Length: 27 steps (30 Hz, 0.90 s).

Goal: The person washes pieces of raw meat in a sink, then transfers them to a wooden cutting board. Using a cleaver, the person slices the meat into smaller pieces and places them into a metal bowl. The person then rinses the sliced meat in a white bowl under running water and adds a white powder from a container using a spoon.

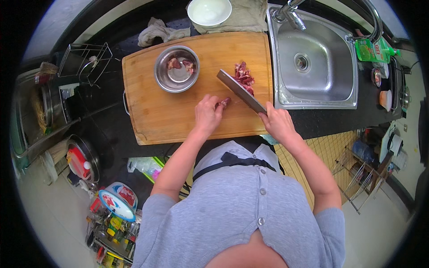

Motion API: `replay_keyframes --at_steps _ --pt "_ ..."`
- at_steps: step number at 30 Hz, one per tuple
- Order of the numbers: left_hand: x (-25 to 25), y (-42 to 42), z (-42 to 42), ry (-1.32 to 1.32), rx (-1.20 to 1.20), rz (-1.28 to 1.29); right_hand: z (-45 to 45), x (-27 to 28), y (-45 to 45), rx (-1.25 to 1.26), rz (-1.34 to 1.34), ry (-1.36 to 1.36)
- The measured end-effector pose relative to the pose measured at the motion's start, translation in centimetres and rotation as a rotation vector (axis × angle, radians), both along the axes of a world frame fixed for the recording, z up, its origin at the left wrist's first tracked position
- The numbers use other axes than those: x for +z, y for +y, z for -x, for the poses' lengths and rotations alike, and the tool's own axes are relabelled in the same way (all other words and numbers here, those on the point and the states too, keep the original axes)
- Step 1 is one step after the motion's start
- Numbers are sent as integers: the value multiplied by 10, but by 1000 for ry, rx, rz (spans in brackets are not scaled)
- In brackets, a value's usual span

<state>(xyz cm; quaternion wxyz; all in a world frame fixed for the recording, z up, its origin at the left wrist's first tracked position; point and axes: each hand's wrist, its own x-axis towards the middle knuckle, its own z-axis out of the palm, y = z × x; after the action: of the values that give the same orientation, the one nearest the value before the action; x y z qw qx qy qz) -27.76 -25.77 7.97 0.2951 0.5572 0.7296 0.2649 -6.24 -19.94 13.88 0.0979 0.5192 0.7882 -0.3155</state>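
My right hand (pixel 279 121) grips the handle of a broad cleaver (pixel 240 90), its blade slanting up to the left above a wooden cutting board (pixel 174 115). Against the blade's far side lies a pile of cut dark-red meat (pixel 244 76). Between the thumb and fingers of my left hand (pixel 208 112) is a small piece of meat (pixel 225 102), low over the board and apart from the blade. Farther left on the board stands a round steel bowl (pixel 177 69) with a few chunks of meat (pixel 181 64) inside.
Right of the board is a steel sink (pixel 315 63) with a faucet (pixel 291 16). A white bowl (pixel 209 12) and a crumpled cloth (pixel 161 32) lie beyond it. At left stands a wire rack (pixel 87 62). A green dish-soap bottle (pixel 373 50) sits past the sink.
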Motion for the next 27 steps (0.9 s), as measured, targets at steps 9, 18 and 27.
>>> replay_keyframes --at_steps 9,18,27 --pt "-14 -7 -5 93 -43 24 -2 -3 -3 13 -45 48" --pt "2 -26 29 -466 209 56 -2 -4 -3 -21 -34 33" --pt "13 -63 34 83 -949 -154 -4 -9 -3 -34 -42 73"
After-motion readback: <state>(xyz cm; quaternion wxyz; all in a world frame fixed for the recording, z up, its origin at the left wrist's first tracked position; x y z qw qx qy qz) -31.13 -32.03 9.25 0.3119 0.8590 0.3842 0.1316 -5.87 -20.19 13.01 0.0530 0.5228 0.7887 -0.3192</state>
